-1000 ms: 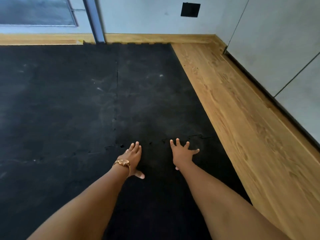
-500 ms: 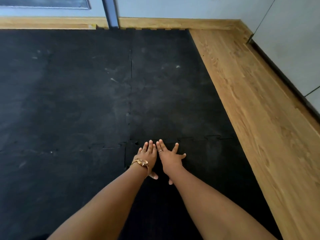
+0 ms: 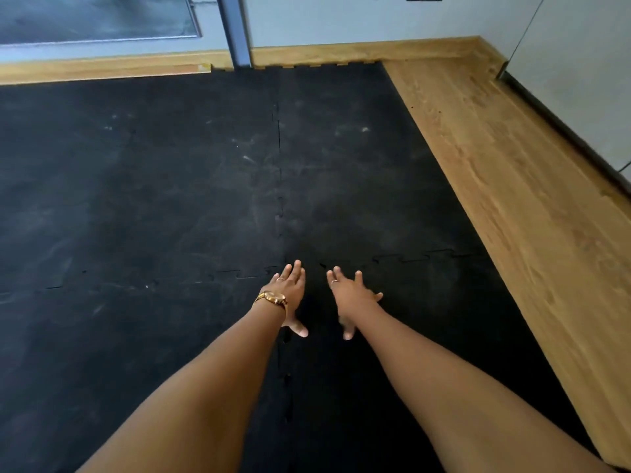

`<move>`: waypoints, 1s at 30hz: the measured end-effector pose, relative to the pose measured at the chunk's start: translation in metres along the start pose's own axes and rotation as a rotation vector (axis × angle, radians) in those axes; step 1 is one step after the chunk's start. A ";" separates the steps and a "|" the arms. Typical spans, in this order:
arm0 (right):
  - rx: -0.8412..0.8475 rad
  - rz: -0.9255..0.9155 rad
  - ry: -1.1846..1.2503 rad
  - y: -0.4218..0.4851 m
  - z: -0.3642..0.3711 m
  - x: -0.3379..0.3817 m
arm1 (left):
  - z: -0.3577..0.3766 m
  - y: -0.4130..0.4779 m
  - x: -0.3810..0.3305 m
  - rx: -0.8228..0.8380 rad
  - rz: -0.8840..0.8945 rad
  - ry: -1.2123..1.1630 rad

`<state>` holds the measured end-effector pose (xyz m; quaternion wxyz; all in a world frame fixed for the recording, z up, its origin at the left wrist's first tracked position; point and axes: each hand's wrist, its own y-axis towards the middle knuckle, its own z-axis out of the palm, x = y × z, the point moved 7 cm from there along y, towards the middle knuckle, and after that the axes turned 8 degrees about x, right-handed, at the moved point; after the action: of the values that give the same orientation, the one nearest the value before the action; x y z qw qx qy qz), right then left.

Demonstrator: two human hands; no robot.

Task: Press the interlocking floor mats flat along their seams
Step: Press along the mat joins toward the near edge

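Now we lay both open palms, left hand (image 3: 288,290) and right hand (image 3: 351,297), on the mats (image 3: 170,206), with the cross seam (image 3: 413,256) at our fingertips, running sideways toward the right, nearest the right hand.

The mats (image 3: 170,199) are black, dulled with grey scuffs and a few small white flecks; their seams (image 3: 279,213) show as thin darker lines with a jigsaw-tooth pattern. Right of the mats, the floor (image 3: 519,206) is honey-coloured wood with darker streaked grain. Beyond the mats, the skirting (image 3: 358,51) is the same warm wood tone, and the wall (image 3: 341,18) above it is pale grey-white. A blue-grey post (image 3: 235,29) stands at the mats' far edge. Over the mats, the left hand (image 3: 288,293) wears a gold watch (image 3: 273,298) and a thin silver-looking ring (image 3: 280,279).
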<state>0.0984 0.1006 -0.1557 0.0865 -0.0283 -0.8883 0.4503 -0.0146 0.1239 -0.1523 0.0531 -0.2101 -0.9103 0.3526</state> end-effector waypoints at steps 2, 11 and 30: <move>0.043 -0.055 0.013 0.000 0.014 0.023 | 0.010 -0.003 0.011 -0.020 -0.031 -0.064; 0.009 -0.062 -0.066 0.015 0.043 0.055 | 0.026 0.014 0.022 0.052 -0.072 0.051; -0.125 -0.065 0.068 -0.030 0.081 0.032 | 0.070 -0.048 0.008 0.043 0.108 -0.106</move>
<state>0.0538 0.0223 -0.1743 0.1293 -0.0201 -0.9116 0.3896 -0.0556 0.0520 -0.1724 -0.0095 -0.2388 -0.8914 0.3851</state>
